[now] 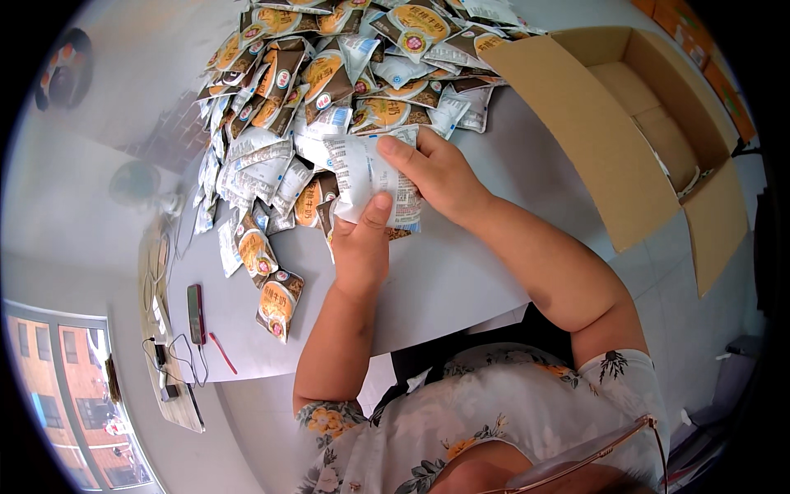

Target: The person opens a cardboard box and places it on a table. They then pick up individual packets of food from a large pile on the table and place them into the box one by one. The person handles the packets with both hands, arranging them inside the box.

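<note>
Both hands meet over the near part of a grey table (461, 280), gripping one flat stack of white-backed sachets (370, 177). Left hand (360, 243) — forearm rising from the lower edge, elbow bent — clamps the stack's lower edge, thumb pressed on its face and fingers hidden behind. Right hand (440, 173) comes in from the right on a sharply bent arm; its thumb lies across the stack's upper right corner, the fingers curled out of sight beneath. How many sachets the stack holds cannot be made out.

Just beyond and to the left spreads a heap of brown-and-orange sachets (329, 74), some face down; its far end is cut off by the upper rim. Single strays lie nearer, one at (278, 303). An open cardboard box (625, 123) stands at far right — its interior only partly visible. A phone (195, 313) and red pen (222, 352) lie near the table's left edge.
</note>
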{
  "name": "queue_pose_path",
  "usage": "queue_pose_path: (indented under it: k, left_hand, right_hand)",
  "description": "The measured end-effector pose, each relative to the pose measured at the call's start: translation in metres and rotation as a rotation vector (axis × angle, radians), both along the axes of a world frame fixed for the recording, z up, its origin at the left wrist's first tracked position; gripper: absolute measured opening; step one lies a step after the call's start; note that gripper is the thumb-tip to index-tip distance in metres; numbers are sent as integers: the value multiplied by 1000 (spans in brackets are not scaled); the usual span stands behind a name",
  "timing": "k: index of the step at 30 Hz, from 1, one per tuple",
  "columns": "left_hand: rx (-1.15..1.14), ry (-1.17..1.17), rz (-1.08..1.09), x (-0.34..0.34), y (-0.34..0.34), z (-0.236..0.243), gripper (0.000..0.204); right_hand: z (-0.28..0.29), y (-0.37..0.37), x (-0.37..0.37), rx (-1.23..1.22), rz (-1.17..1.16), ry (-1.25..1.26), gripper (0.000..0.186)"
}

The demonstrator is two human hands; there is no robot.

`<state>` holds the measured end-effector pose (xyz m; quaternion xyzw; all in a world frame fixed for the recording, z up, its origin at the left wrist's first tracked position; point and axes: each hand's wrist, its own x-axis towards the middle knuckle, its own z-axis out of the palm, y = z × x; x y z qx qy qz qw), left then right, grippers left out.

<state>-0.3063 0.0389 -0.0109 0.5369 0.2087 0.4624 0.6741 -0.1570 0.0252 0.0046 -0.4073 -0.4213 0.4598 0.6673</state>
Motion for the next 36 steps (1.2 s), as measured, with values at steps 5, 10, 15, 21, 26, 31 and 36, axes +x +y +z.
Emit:
queue_pose_path:
  k: [5, 10, 15, 21, 26, 31, 36]
  left_hand:
    - [-2, 30, -3, -2, -4, 3, 40]
    - [-33, 1, -22, 0, -5, 4, 40]
    - [-8, -14, 54, 1, -1, 0, 42]
    - [28, 32, 33, 1, -7, 4, 44]
    - [-10, -19, -15, -3, -1, 7, 44]
    - [0, -57, 51, 2, -4, 6, 43]
    - [20, -4, -38, -5, 7, 0, 39]
  right_hand:
    - [7, -1, 3, -99, 7, 39, 43]
    - [-2, 5, 11, -208, 143, 195, 43]
    - [-1, 7, 13, -119, 188, -15, 43]
    - [-10, 10, 6, -142, 71, 104, 50]
    - [7, -1, 15, -239, 305, 223, 49]
    - [10, -1, -1, -131, 92, 68, 51]
    - [2, 3, 9, -288, 203, 131, 58]
